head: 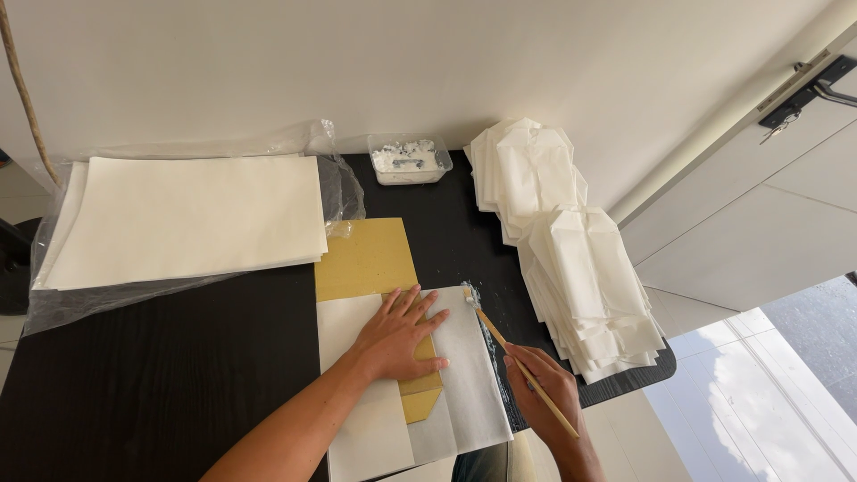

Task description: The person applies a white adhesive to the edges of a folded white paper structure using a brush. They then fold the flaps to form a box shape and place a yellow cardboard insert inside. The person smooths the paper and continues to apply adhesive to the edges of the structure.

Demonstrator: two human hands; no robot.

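We've got the left hand flat, fingers spread, pinning the folded white sheet on the tabletop, right hand gripping a stick brush angled up-left, tip seemingly at the sheet's top-right edge.

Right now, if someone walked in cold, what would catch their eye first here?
Likely the two hands at the near edge of the black table: the left hand presses flat on a folded white paper sheet over a yellow card template, while the right hand holds a thin wooden brush. Next, the tall slumping pile of finished white paper bags at the right.
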